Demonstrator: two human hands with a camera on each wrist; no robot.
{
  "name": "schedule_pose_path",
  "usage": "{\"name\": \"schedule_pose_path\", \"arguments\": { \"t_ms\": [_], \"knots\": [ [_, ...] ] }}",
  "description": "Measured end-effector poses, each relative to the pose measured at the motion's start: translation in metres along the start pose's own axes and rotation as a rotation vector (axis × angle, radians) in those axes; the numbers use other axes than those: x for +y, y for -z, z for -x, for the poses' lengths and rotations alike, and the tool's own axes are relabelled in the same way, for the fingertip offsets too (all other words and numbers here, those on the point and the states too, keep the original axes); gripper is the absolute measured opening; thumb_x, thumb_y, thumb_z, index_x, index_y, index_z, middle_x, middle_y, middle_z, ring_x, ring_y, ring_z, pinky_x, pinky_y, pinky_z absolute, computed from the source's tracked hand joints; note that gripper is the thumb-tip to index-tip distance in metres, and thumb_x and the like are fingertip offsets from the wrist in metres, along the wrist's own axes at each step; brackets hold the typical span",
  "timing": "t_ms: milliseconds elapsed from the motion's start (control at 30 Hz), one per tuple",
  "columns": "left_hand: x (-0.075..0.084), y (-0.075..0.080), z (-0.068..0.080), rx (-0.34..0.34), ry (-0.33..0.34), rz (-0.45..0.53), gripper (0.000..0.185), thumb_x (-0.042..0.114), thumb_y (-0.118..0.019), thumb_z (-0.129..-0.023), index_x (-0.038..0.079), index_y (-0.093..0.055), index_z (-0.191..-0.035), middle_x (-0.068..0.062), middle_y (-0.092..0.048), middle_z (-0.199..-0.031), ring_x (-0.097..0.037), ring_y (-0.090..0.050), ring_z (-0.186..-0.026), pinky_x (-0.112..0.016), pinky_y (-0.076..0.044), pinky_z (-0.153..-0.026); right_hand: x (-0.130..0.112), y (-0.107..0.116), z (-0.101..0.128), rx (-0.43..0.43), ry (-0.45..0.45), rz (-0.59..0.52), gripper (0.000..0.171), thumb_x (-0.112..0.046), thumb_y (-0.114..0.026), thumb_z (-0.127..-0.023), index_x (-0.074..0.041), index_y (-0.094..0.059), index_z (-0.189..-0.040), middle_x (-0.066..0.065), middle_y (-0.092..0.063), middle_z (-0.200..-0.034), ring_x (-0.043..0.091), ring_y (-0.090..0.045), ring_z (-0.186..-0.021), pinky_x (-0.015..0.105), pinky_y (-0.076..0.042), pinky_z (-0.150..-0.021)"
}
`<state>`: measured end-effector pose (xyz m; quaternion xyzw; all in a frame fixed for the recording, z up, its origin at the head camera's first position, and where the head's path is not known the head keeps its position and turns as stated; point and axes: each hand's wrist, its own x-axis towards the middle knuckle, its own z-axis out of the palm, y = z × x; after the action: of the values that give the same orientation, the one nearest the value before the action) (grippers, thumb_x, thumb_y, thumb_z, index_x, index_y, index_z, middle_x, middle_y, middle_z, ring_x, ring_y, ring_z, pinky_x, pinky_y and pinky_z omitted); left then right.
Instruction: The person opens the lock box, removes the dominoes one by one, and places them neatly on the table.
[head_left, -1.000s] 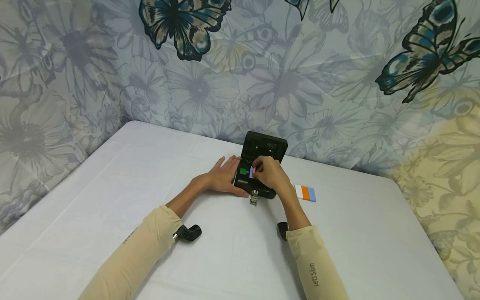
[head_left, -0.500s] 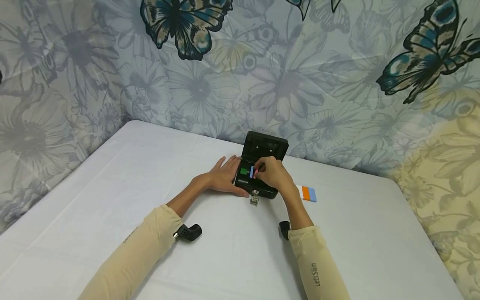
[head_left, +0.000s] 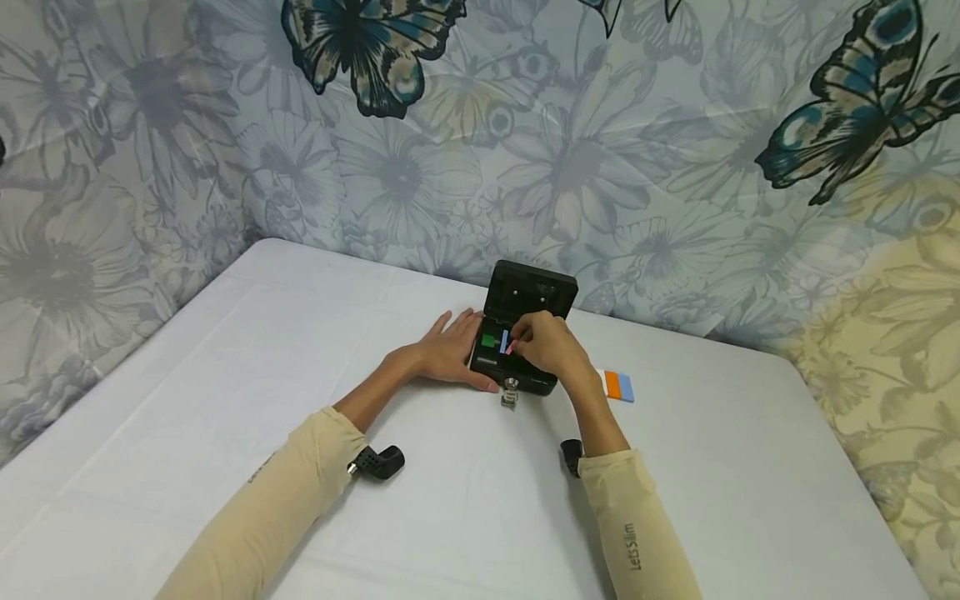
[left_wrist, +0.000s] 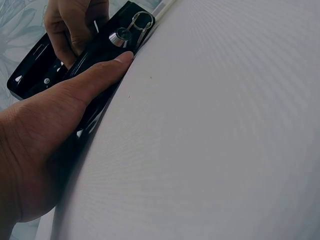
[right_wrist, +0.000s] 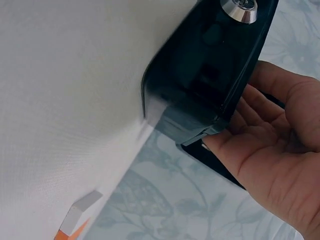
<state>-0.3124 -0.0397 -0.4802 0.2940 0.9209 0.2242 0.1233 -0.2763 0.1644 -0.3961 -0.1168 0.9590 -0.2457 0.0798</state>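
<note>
Right hand [head_left: 546, 346] has edged left, hiding black box [head_left: 525, 304] interior.

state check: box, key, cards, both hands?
black box: lid open, upright
key: in front lock, ring hanging
pink card: pinched over the box
green card: flat in box
spare cards: on table, untouched
left hand: flat, bracing box side
right hand: pinching pink card
</note>
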Motion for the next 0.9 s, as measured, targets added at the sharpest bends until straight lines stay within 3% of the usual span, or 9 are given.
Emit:
{"name": "schedule_pose_path", "arguments": {
  "t_ms": [400, 900],
  "knots": [
    [0.0006, 0.0014, 0.0006, -0.006, 0.006, 0.019, 0.128, 0.071, -0.074, -0.079, 0.013, -0.004, -0.169, -0.009, -0.006, -0.178, -0.027, 0.004, -0.167, -0.054, 0.008, -0.133, -0.0007, 0.0003, 0.0003, -0.025, 0.019, 0.036, 0.026, -0.007, -0.065, -0.099, 0.003, -0.072, -0.121, 0.02, -0.077, -0.112, 0.03, -0.072, -0.102, 0.046, -0.059, -0.097],
    [-0.0016, -0.0011, -0.0024, 0.001, 0.01, -0.01, 0.127, 0.074, -0.073, -0.079, 0.015, -0.005, -0.169, -0.008, -0.007, -0.178, -0.026, 0.004, -0.167, -0.054, 0.007, -0.134, -0.0028, 0.0016, 0.0023, 0.041, -0.057, -0.002, 0.024, -0.003, -0.062, -0.097, 0.002, -0.075, -0.116, 0.019, -0.078, -0.109, 0.028, -0.072, -0.095, 0.044, -0.06, -0.092]
  ]
}}
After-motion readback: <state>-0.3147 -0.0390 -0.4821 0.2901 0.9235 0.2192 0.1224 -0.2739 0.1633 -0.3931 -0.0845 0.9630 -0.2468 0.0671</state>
